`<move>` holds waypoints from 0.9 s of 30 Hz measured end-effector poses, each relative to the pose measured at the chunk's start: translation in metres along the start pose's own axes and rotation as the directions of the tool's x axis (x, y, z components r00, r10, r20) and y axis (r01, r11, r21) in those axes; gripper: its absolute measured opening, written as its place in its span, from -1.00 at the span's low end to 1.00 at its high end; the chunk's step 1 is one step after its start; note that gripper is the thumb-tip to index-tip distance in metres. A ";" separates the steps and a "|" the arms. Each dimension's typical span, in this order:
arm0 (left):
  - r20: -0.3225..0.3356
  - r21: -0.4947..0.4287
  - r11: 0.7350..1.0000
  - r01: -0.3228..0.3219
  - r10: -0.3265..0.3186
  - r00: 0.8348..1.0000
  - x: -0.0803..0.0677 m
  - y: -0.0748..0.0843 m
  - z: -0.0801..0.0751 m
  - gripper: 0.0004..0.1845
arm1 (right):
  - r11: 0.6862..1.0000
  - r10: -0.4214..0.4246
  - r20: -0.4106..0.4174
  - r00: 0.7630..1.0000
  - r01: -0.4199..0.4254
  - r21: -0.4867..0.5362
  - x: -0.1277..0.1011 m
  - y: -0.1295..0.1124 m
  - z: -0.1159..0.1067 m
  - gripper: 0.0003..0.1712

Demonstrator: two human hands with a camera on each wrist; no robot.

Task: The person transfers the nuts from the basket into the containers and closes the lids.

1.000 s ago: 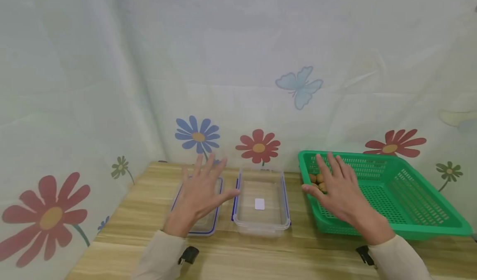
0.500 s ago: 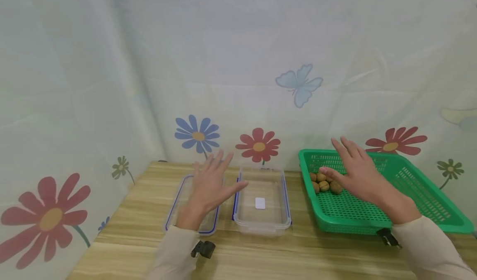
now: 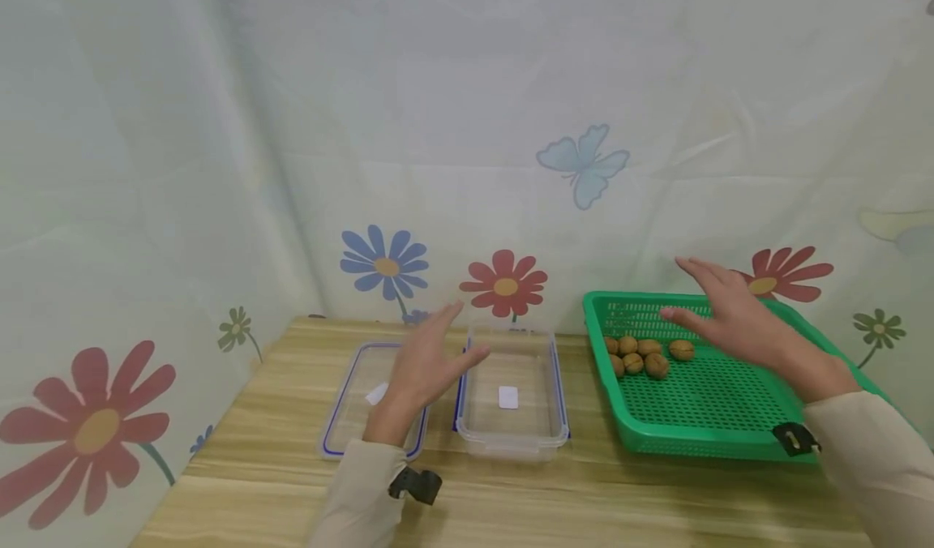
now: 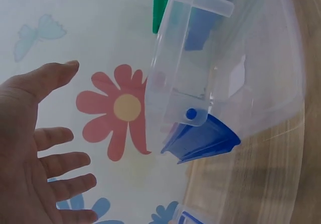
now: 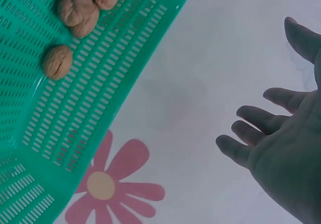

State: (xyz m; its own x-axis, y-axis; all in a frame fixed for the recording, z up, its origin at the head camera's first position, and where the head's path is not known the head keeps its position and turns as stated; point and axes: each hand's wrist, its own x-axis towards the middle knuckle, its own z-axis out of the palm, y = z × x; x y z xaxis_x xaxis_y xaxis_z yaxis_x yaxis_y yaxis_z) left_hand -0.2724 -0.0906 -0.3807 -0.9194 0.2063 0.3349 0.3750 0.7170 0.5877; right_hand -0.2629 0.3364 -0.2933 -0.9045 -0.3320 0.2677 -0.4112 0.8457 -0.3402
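My left hand [image 3: 426, 361] hovers with straight fingers between a flat clear lid [image 3: 350, 406] with a blue rim and a clear plastic box [image 3: 511, 430], holding nothing. The left wrist view shows that hand [image 4: 35, 153] beside the box's wall [image 4: 200, 78] and a blue latch [image 4: 203, 141]. My right hand [image 3: 718, 309] is raised above the far side of a green basket [image 3: 700, 443], fingers spread and empty. Several walnuts [image 3: 645, 355] lie in the basket's near-left corner. In the right wrist view the hand [image 5: 281, 153] is off to the side of the basket [image 5: 75, 133] and the walnuts [image 5: 75, 15].
A wooden table [image 3: 511, 499] carries the lid, box and basket. A flowered cloth [image 3: 467, 126] hangs close behind and on the left. A small white label [image 3: 507, 396] lies on the box's bottom.
My right hand has lifted up and back off the walnuts, uncovering them. My left hand has drawn right and turned edge-on, uncovering the lid.
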 end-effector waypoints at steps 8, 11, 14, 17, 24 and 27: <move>0.019 -0.108 0.992 0.071 -0.069 0.997 -0.001 -0.004 0.006 -0.14 | 1.000 0.014 0.043 0.999 -0.016 0.026 0.009 0.016 -0.006 -0.02; 0.020 -0.150 0.984 0.098 -0.096 0.995 -0.001 -0.006 0.009 -0.17 | 0.999 0.024 0.053 0.998 -0.026 0.042 0.011 0.022 -0.005 -0.07; 0.017 -0.200 0.972 0.125 -0.124 0.992 -0.002 -0.009 0.011 -0.21 | 0.996 0.033 0.057 0.998 -0.037 0.076 0.012 0.027 -0.004 -0.14; 0.013 -0.228 0.964 0.135 -0.136 0.991 -0.002 -0.012 0.013 -0.28 | 0.995 0.044 0.063 0.997 -0.050 0.090 0.014 0.033 -0.002 -0.17; 0.001 -0.262 0.955 0.139 -0.144 0.990 -0.002 -0.018 0.019 -0.40 | 0.995 0.034 0.058 0.998 -0.039 0.089 0.019 0.045 0.002 -0.26; 0.007 -0.297 0.941 0.161 -0.166 0.986 -0.002 -0.019 0.022 -0.41 | 0.995 0.023 0.059 0.998 -0.028 0.094 0.021 0.050 0.005 -0.32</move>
State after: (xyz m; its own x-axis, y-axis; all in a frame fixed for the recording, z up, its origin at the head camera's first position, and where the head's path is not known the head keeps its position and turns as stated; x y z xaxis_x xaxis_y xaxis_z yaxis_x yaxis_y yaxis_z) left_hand -0.2805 -0.0902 -0.4085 -0.9697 0.0888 0.2274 0.2403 0.5107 0.8255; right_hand -0.3030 0.3697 -0.3093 -0.9188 -0.3368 0.2057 -0.3940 0.8120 -0.4306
